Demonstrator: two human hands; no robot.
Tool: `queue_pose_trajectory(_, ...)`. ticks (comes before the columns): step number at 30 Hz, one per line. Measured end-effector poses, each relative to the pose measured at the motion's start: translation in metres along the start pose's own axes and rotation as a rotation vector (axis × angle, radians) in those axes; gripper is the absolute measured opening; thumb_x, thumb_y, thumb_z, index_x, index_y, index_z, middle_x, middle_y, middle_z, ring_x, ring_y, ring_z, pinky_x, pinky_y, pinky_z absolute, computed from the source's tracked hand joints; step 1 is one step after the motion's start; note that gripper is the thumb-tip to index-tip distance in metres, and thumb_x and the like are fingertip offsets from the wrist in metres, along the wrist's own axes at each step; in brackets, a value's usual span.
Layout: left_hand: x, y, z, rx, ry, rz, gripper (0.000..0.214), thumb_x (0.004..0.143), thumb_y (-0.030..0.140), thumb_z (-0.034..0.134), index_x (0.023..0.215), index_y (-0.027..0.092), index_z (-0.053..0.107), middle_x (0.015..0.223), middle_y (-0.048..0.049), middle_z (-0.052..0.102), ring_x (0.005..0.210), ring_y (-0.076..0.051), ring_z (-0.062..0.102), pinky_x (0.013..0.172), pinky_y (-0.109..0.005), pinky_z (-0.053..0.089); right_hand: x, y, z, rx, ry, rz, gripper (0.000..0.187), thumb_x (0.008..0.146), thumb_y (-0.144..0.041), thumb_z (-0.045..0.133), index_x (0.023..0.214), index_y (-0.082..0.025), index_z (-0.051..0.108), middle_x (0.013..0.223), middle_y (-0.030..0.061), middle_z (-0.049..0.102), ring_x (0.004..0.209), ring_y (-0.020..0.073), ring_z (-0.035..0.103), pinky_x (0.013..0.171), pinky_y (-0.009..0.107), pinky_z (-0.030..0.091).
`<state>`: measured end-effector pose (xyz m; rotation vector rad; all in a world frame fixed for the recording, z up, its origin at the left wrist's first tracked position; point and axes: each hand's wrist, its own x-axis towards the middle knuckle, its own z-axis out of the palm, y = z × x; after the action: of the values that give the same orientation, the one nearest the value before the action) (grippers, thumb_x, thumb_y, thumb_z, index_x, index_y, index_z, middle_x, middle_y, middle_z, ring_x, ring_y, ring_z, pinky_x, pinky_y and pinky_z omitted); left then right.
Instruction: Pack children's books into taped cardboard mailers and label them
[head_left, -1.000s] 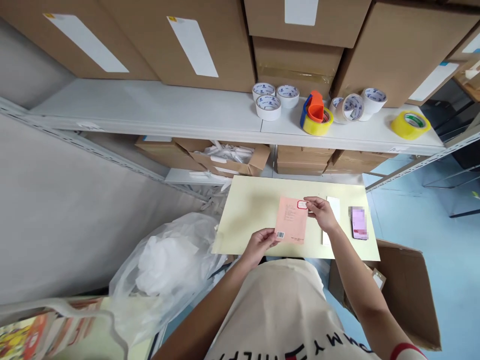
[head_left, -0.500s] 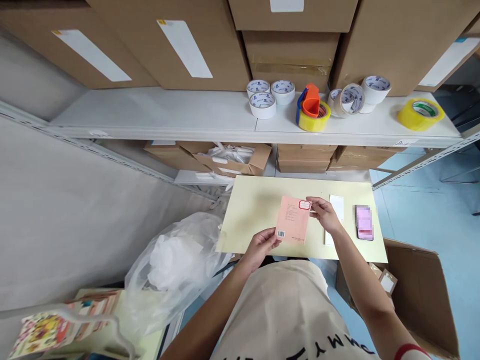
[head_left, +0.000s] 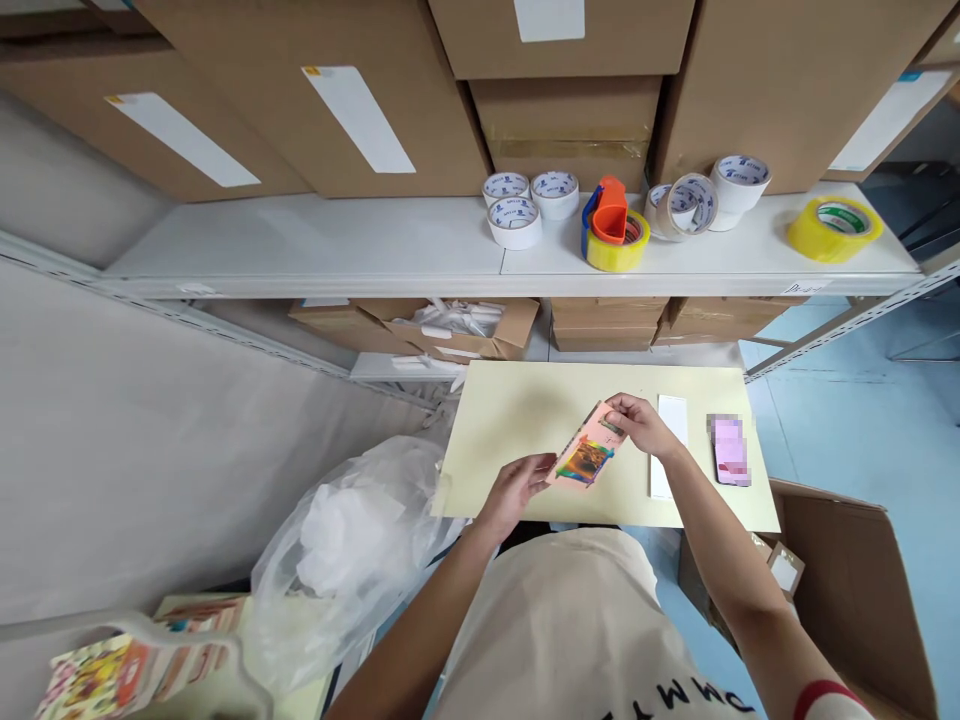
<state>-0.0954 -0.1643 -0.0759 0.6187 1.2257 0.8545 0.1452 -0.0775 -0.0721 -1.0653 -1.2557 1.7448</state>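
A thin pink book (head_left: 587, 462) is tilted above the pale yellow tabletop, its cover with a colourful picture facing up. My right hand (head_left: 637, 422) grips its upper right end, thumb on the cover. At the lower left end, the fingers of my left hand (head_left: 516, 490) are closed on the book's edge; part of that contact is hard to see. To the right of the book, a white paper slip (head_left: 669, 470) lies on the table (head_left: 495, 420), with a phone (head_left: 729, 450) beyond it, its screen blurred out.
Tape rolls (head_left: 514, 222) and a tape dispenser (head_left: 611, 230) stand on the shelf (head_left: 337, 240), before large cartons (head_left: 562, 120). A clear plastic bag (head_left: 352, 540) bulges left of the table. At the right, an open carton (head_left: 847, 570) holds small boxes. Books (head_left: 105, 675) lie lower left.
The pink book has been turned over from its barcode side to its picture side and now tilts. My right hand keeps its upper end; my left hand has shifted slightly at the lower end.
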Motion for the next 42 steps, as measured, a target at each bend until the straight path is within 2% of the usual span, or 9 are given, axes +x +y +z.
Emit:
queue_pose_trajectory(5,0.003,0.014,0.009,0.186,-0.050,0.104,0.044,0.062,0.050,0.081,0.090,0.017,0.077,0.090,-0.0094,0.076,0.087,-0.025,0.068,0.080,-0.033,0.052,0.006,-0.002,0.011,-0.057,0.011,0.012,0.036,0.068,-0.051,0.077,0.082,-0.019,0.070,0.069,0.0002,0.069,0.058,0.0129,0.059,0.048,0.023,0.045)
queue_pose_trajectory(8,0.005,0.008,0.018,0.272,0.045,0.164,0.032,0.066,0.045,0.078,0.083,0.018,0.077,0.084,-0.0062,0.075,0.080,-0.022,0.067,0.074,-0.030,0.051,0.011,0.007,0.018,-0.012,0.119,0.035,0.039,0.065,-0.052,0.079,0.084,-0.019,0.071,0.075,0.0032,0.072,0.062,0.0162,0.063,0.047,0.024,0.045)
queue_pose_trajectory(12,0.005,-0.006,0.014,0.166,0.174,0.120,0.038,0.068,0.051,0.076,0.086,0.017,0.076,0.083,-0.0045,0.074,0.078,-0.020,0.066,0.065,-0.026,0.050,0.006,0.022,0.020,0.204,0.280,0.086,0.052,0.058,-0.051,0.084,0.098,-0.023,0.067,0.092,0.0056,0.075,0.078,0.0209,0.070,0.058,0.029,0.055)
queue_pose_trajectory(15,0.006,-0.010,0.004,0.029,0.187,0.069,0.046,0.063,0.055,0.078,0.089,0.017,0.075,0.081,-0.0041,0.073,0.077,-0.019,0.066,0.063,-0.025,0.050,-0.008,0.032,0.027,0.318,0.239,0.145,0.065,0.055,-0.048,0.088,0.110,-0.026,0.063,0.094,0.0045,0.074,0.083,0.0211,0.071,0.072,0.035,0.059)
queue_pose_trajectory(21,0.013,-0.004,-0.013,-0.060,0.153,0.081,0.061,0.064,0.058,0.078,0.110,0.018,0.070,0.087,-0.0053,0.074,0.084,-0.020,0.068,0.070,-0.028,0.052,-0.027,0.052,0.068,0.236,0.296,0.171,0.047,0.062,-0.048,0.083,0.098,-0.024,0.064,0.081,0.0003,0.069,0.066,0.0149,0.065,0.070,0.036,0.058)
queue_pose_trajectory(25,0.017,0.001,-0.032,0.041,0.185,0.140,0.068,0.066,0.051,0.079,0.123,0.020,0.062,0.081,-0.0030,0.073,0.077,-0.017,0.066,0.073,-0.028,0.051,-0.021,0.055,0.092,0.180,0.391,0.120,0.041,0.068,-0.051,0.077,0.094,-0.023,0.062,0.083,-0.0001,0.063,0.056,0.0117,0.060,0.055,0.031,0.055)
queue_pose_trajectory(32,0.022,0.003,-0.078,0.161,0.091,0.224,0.050,0.067,0.038,0.077,0.115,0.025,0.069,0.115,-0.0078,0.063,0.102,-0.022,0.061,0.074,-0.026,0.053,0.004,0.073,0.126,0.084,0.486,0.105,0.037,0.074,-0.048,0.069,0.099,-0.023,0.058,0.093,0.0012,0.057,0.057,0.0093,0.056,0.053,0.029,0.054)
queue_pose_trajectory(37,0.043,-0.021,-0.121,0.277,0.215,0.196,0.046,0.067,0.031,0.075,0.112,0.026,0.069,0.104,-0.0051,0.058,0.095,-0.019,0.059,0.074,-0.026,0.052,0.037,0.115,0.153,-0.113,0.527,0.141,0.033,0.076,-0.044,0.063,0.101,-0.023,0.061,0.086,0.0011,0.058,0.067,0.0128,0.057,0.056,0.026,0.053)
queue_pose_trajectory(42,0.069,-0.054,-0.161,0.504,0.172,0.153,0.029,0.074,0.025,0.062,0.102,0.023,0.070,0.087,-0.0007,0.061,0.092,-0.019,0.057,0.086,-0.031,0.049,0.064,0.161,0.177,-0.460,0.510,0.265,0.024,0.078,-0.032,0.054,0.094,-0.019,0.066,0.070,0.0001,0.063,0.061,0.0145,0.057,0.058,0.027,0.050)
